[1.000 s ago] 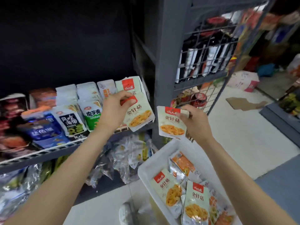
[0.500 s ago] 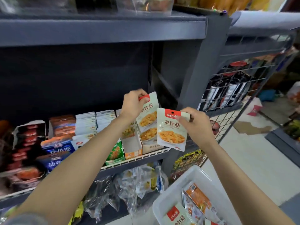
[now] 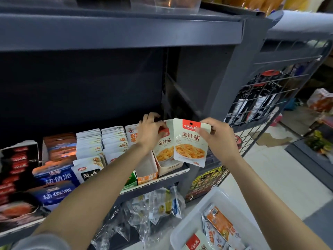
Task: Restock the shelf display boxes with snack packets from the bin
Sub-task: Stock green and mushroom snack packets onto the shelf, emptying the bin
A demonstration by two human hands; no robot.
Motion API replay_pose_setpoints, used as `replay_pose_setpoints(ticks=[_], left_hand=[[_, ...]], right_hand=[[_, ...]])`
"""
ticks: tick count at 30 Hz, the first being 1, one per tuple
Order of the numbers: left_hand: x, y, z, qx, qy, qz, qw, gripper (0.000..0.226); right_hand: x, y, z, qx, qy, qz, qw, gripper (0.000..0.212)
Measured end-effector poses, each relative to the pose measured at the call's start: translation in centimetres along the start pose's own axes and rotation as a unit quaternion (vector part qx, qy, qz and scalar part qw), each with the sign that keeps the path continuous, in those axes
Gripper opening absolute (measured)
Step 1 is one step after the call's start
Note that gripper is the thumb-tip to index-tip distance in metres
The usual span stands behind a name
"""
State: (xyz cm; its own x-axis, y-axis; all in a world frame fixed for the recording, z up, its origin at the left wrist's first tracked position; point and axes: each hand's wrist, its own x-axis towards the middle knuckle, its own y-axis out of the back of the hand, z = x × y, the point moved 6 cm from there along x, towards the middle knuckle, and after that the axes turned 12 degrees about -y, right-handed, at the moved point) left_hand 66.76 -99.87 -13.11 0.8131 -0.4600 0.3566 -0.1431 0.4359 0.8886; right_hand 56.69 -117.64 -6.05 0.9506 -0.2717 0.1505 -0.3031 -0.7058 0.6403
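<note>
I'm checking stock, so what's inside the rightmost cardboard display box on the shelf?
The cream cardboard display box holds a white mushroom snack packet standing upright, gripped at its top by the left hand. Whatever stands behind that packet is hidden.

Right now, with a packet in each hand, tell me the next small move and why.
Probably seat the left hand's packet fully into the rightmost display box; it already stands in that box, with the fingers pinching its top. The right hand holds a second packet just in front, so that one likely goes in after.
</note>
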Motion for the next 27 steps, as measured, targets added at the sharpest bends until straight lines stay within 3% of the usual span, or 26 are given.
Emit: replay_pose_setpoints(ticks=[4, 6, 9, 13, 16, 27], left_hand=[[-0.5, 0.3, -1.9, -0.091, 0.064, -0.026, 0.993, 0.054], [-0.9, 0.6, -2.8, -0.155, 0.099, -0.03, 0.982, 0.049], [-1.2, 1.3, -3.5, -0.17, 0.105, -0.039, 0.979, 0.03], [-0.9, 2.1, -3.9, -0.152, 0.101, -0.051, 0.982, 0.027], [-0.6, 1.9, -4.2, -0.169, 0.107, -0.058, 0.978, 0.025], [-1.4, 1.2, -5.4, -0.29, 0.144, -0.089, 0.942, 0.028]], right_hand=[[1.0, -0.7, -1.0, 0.039, 0.007, -0.011, 0.999, 0.004], [1.7, -1.3, -1.9, 0.043, 0.016, -0.02, 0.999, 0.007], [2.5, -2.7, -3.9, 0.021, 0.053, -0.049, 0.997, 0.012], [3.3, -4.8, -6.0, -0.035, 0.086, -0.104, 0.99, 0.017], [4.3, -6.3, -5.5, -0.077, 0.062, -0.128, 0.987, 0.023], [6.5, -8.2, -3.0, -0.051, 0.012, -0.101, 0.993, 0.014]])
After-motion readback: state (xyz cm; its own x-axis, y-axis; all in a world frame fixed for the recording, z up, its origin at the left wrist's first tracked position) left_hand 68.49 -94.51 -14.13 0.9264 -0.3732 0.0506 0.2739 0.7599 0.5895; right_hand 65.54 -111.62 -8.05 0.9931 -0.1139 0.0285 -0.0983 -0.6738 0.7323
